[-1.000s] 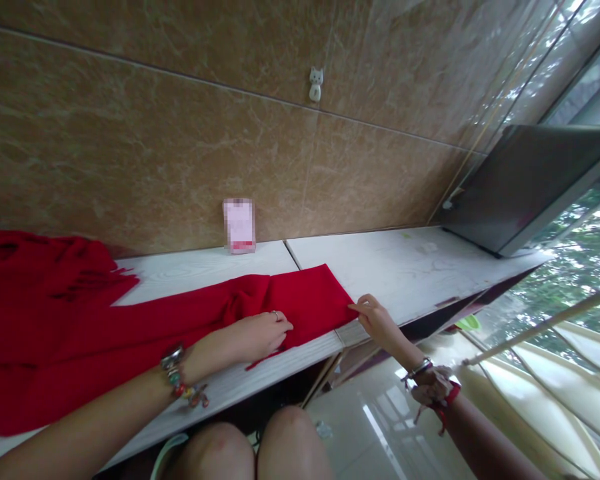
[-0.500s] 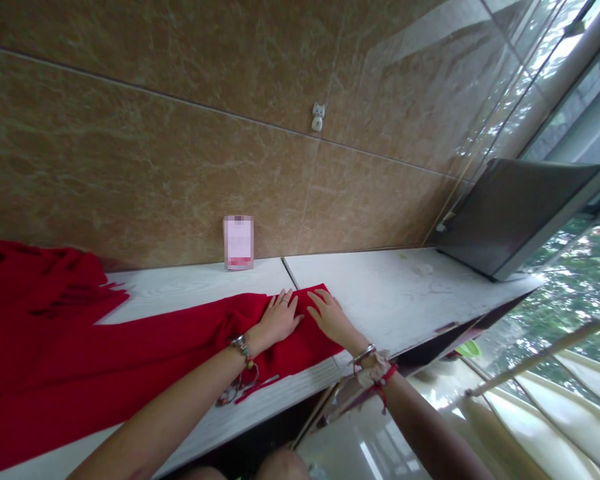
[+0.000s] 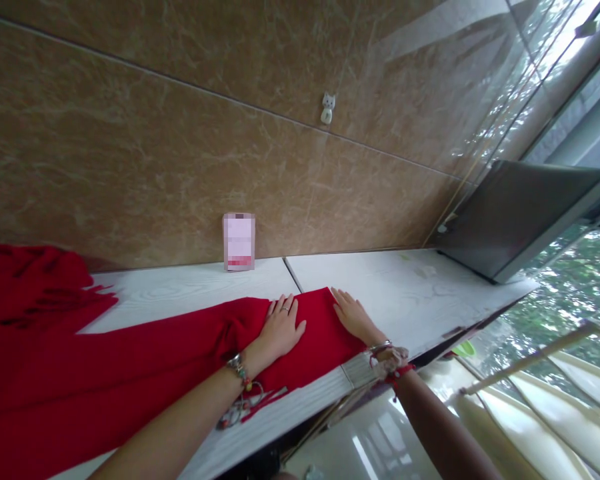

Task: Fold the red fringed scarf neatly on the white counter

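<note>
A long red fringed scarf [image 3: 160,360] lies along the white tabletop, bunched at the far left and flat towards its right end. My left hand [image 3: 280,328] rests on it with fingers stretched out, near some wrinkles. At the scarf's right edge is my right hand [image 3: 353,315], its fingers extended and lying flat by the corner. Neither hand grips the cloth. A few thin red fringe strands show at the front edge below my left wrist, beside dangling bracelet charms.
A pink-framed phone-like card [image 3: 239,241] leans against the brown tiled wall [image 3: 155,147]. On the wall sits a small white cat figure [image 3: 327,108]. A dark grey box-shaped appliance [image 3: 515,217] stands at the right end of the white tabletop [image 3: 390,287]. Pale railings [image 3: 560,400] are at lower right.
My right hand has slid right, from on top of the scarf to its right edge. My left hand stays on the cloth, and the scarf's end looks flatter. The view has shifted slightly.
</note>
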### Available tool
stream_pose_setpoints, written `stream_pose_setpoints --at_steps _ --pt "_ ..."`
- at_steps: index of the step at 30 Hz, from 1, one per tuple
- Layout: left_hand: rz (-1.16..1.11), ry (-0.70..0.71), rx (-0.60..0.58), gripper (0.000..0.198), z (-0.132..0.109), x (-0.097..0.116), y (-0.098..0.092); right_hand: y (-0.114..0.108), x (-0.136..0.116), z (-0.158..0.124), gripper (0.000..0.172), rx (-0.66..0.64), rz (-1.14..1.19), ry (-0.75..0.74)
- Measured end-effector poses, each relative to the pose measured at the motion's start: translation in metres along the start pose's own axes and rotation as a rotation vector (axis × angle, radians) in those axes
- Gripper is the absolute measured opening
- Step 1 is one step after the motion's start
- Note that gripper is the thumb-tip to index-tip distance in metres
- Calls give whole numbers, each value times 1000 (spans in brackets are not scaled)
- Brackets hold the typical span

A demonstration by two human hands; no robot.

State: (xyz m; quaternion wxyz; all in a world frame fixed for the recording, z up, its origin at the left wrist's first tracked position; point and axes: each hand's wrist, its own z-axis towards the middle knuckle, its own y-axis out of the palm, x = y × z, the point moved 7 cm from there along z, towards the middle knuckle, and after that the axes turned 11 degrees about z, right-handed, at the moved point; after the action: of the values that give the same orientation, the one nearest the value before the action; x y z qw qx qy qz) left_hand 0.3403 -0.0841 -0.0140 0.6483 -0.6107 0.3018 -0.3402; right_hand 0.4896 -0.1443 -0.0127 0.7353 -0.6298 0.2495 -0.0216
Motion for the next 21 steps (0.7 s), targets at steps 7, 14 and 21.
stream_pose_setpoints --at_steps 7,14,21 --pt "33 -40 25 52 -3 -1 -3 12 -5 -14 43 -31 35 -63" --pt "24 -40 29 52 -4 -1 -5 0 9 -1 45 56 49 -48" --pt "37 -28 36 51 -3 -1 -3 21 -44 8 43 -24 -49 -308"
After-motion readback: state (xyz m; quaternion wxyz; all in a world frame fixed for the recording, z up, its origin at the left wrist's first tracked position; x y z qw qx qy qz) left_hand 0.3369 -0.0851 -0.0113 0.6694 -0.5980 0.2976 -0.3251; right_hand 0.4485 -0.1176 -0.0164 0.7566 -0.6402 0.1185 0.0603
